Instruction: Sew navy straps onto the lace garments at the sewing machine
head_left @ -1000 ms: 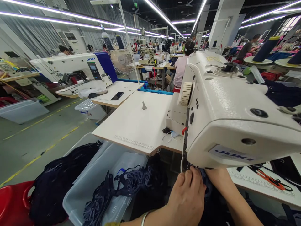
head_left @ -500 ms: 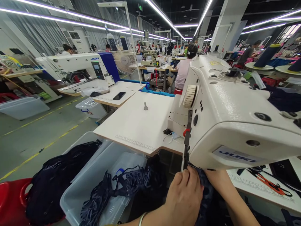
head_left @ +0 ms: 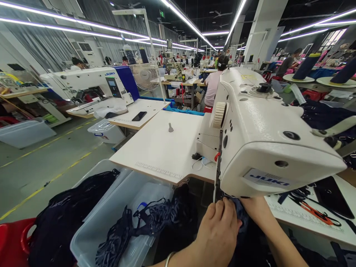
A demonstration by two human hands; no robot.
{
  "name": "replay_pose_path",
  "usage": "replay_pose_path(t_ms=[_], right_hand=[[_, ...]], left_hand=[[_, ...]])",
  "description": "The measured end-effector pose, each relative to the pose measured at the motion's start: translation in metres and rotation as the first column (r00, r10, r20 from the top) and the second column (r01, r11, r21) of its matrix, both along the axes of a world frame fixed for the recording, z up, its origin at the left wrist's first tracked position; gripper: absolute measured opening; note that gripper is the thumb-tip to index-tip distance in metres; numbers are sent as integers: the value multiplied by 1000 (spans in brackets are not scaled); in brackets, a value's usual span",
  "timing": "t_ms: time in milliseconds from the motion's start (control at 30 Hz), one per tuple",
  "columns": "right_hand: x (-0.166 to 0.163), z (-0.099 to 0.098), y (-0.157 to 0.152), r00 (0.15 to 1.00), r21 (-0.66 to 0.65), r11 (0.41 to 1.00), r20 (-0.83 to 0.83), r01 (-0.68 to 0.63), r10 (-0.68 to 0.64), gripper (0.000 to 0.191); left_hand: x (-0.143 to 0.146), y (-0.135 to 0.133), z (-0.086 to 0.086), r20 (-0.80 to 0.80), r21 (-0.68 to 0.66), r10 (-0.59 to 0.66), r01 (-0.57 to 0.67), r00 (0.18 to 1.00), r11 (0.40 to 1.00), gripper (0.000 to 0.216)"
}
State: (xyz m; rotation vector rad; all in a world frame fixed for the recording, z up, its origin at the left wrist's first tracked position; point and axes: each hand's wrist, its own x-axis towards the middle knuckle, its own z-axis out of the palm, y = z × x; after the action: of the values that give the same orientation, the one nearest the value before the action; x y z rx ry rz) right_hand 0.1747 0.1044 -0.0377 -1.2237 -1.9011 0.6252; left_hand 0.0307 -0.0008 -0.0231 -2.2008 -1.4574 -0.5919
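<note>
My left hand [head_left: 218, 231] is closed on dark navy lace fabric [head_left: 241, 215] right under the head of a white Juki sewing machine [head_left: 264, 137]. My right hand [head_left: 254, 207] reaches in under the machine head from the right; its fingers are hidden behind the machine and the fabric. A thin bracelet sits on my left wrist. The fabric runs down toward my lap.
A clear plastic bin [head_left: 111, 218] with navy lace pieces stands at lower left, beside a red tub [head_left: 11, 241] heaped with dark fabric. The white table extension [head_left: 164, 144] lies left of the machine. Other machines and seated workers fill the hall behind. Orange-handled scissors [head_left: 314, 211] lie at right.
The view has shifted slightly. My hands stay at the machine's needle area, with the left hand nudged a little up and right on the fabric.
</note>
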Motion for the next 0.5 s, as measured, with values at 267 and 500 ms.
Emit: replay_pose_path(t_ms=[267, 500], right_hand=[[-3, 5, -4, 998, -43, 998, -49, 39, -41, 31], [-4, -8, 5, 998, 41, 997, -28, 65, -64, 24]], left_hand=[[-1, 2, 1, 30, 6, -13, 13, 999, 1000, 31], [-1, 5, 4, 30, 5, -4, 4, 1000, 1000, 33]])
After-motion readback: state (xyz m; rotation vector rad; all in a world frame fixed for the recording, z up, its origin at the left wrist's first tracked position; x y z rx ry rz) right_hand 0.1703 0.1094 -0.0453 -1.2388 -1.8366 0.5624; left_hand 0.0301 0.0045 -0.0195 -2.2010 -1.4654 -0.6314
